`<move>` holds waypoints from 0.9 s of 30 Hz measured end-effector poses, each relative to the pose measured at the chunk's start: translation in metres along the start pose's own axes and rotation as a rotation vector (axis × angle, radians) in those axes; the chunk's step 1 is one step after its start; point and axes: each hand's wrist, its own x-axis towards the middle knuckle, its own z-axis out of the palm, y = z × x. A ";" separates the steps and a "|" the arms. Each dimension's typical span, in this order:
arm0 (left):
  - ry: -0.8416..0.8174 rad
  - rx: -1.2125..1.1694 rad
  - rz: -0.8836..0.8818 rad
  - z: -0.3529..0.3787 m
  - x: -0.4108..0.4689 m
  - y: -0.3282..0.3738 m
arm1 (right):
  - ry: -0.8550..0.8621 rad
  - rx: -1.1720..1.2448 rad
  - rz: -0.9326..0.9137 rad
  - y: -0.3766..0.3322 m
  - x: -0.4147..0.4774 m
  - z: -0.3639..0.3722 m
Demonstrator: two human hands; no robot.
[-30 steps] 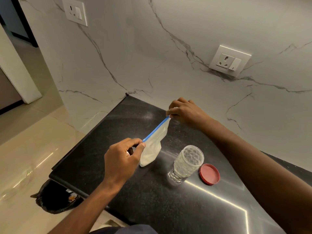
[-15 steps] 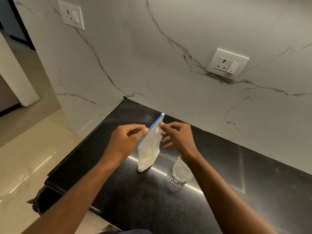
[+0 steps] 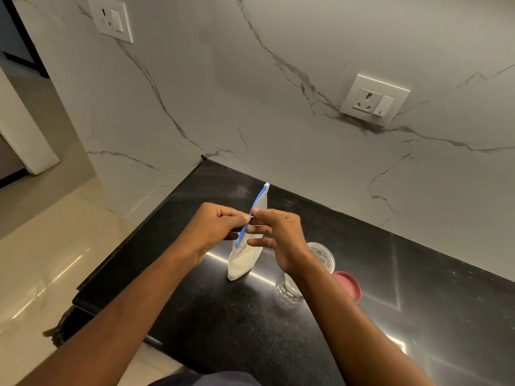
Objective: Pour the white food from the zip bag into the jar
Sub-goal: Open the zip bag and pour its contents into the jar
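A small clear zip bag (image 3: 243, 263) with a blue zip strip stands upright on the black counter (image 3: 223, 316), white food filling its lower part. My left hand (image 3: 214, 229) and my right hand (image 3: 278, 238) pinch the zip strip from opposite sides near its middle. The clear plastic jar (image 3: 320, 256) stands open just right of the bag, mostly hidden behind my right wrist. Its red lid (image 3: 349, 285) lies flat on the counter beside it.
A marble wall rises behind the counter with a socket plate (image 3: 373, 100) at the right and another (image 3: 111, 18) at the upper left. The counter's left edge drops to a tiled floor (image 3: 41, 260). A dark bag (image 3: 58, 330) lies on the floor below the counter's corner.
My right hand came from the bag's far corner to the middle of the zip strip, opposite my left hand. The bag went from stretched slanting to standing upright.
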 end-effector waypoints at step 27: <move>0.206 0.975 0.321 -0.005 0.007 0.047 | 0.110 -0.399 -0.285 -0.001 -0.018 -0.030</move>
